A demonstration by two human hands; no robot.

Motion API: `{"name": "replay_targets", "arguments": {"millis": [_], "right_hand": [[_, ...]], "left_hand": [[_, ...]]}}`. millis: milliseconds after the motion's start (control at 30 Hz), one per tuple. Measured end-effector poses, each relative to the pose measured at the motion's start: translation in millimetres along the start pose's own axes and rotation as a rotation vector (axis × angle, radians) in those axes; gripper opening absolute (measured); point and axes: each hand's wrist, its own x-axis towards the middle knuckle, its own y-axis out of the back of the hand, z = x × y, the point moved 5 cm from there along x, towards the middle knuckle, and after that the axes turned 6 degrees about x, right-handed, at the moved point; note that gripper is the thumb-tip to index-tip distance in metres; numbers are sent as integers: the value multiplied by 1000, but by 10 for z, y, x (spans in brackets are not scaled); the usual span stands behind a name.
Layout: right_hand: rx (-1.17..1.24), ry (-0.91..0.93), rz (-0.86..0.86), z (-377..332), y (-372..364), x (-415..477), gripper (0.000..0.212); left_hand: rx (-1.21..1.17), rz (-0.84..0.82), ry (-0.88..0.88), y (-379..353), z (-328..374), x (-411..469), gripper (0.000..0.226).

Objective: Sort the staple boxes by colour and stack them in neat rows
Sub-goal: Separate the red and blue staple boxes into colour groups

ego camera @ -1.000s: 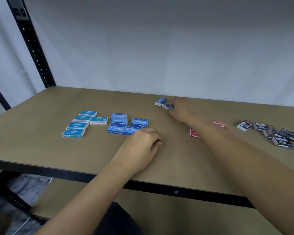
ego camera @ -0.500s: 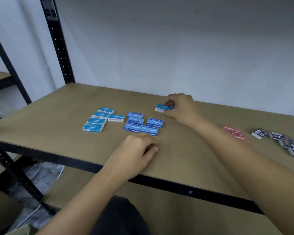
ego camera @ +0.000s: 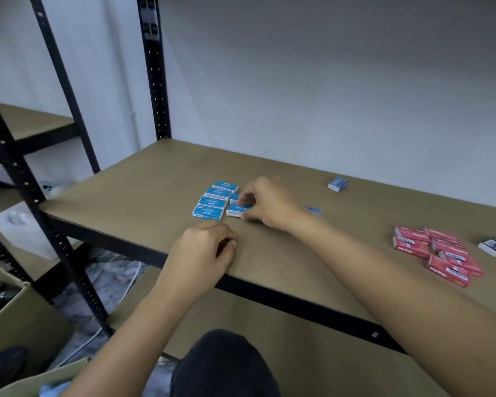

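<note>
The right hand (ego camera: 269, 204) reaches across the bench (ego camera: 143, 193) with its fingers curled. Thumb and fingertips pinch a light blue staple box (ego camera: 236, 210) by its right end. That box lies flat on the bench, just right of the nearest box in a column of four light blue boxes (ego camera: 214, 200). The column runs from near to far, its boxes touching or nearly so. A further light blue box (ego camera: 234, 197) shows just beyond the pinched one, half hidden by the fingers.

The left hand (ego camera: 204, 250) rests on the bench near its front edge, close to the near end of the column. Its fingers are tucked loosely under, the thumb lies against them, and it holds nothing.

A darker blue box (ego camera: 338, 184) sits alone, far and to the right, well apart from the sorted group. A sliver of another dark blue box (ego camera: 313, 209) peeks out beyond the right wrist. A loose cluster of red boxes (ego camera: 437, 253) lies at the right, some overlapping. A black-and-grey box (ego camera: 494, 245) sits at the right edge.
</note>
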Motion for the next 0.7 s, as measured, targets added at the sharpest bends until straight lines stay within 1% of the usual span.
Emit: {"name": "replay_targets", "arguments": {"millis": [100,267,400,567,700], "right_hand": [[7,7,5,-32,-50,35,18],[46,23,28,-45,-108,72,19],[78,50,67,6,-35,29,21],[191,-41,186,383,361,-135,8],[64,-138,335,831,923,-382,9]], "left_hand": [[-23,-7,-4,6,-75,10,16],[-88,29,8,-3,-110,-15,21],[-87,38,6,1,-91,-16,17],[-82,12,-8,-11,36,28,15],[-120,-20,-72,-112,389,143,15]]}}
